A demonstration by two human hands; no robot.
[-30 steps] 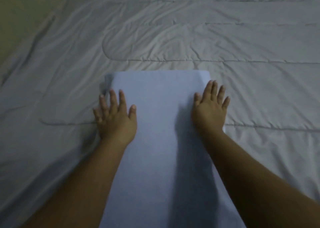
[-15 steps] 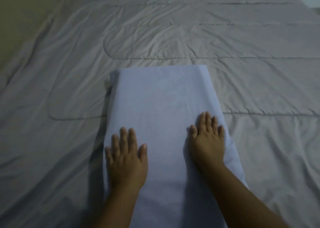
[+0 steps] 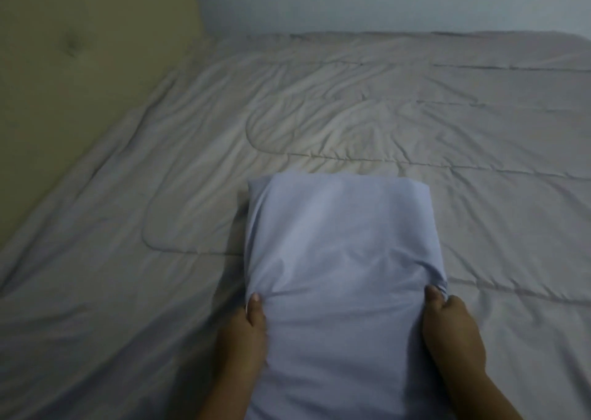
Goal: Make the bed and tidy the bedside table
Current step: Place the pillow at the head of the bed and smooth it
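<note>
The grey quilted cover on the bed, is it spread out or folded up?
Spread out: the grey quilted cover lies flat across the whole view, wrinkled, with no folded-back part.

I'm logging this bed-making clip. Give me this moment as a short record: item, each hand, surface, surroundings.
item: pale blue pillow, long axis pointing away from the person
left hand: grips the pillow's left edge, thumb on top
right hand: grips the right edge, fabric bunched
surface: wrinkled grey quilt
surroundings: tufted olive headboard at left, pale wall behind
bedside table: not in view

Matt cloth pillowcase [image 3: 342, 243]; wrinkled quilted cloth comforter [image 3: 367, 116].
</note>
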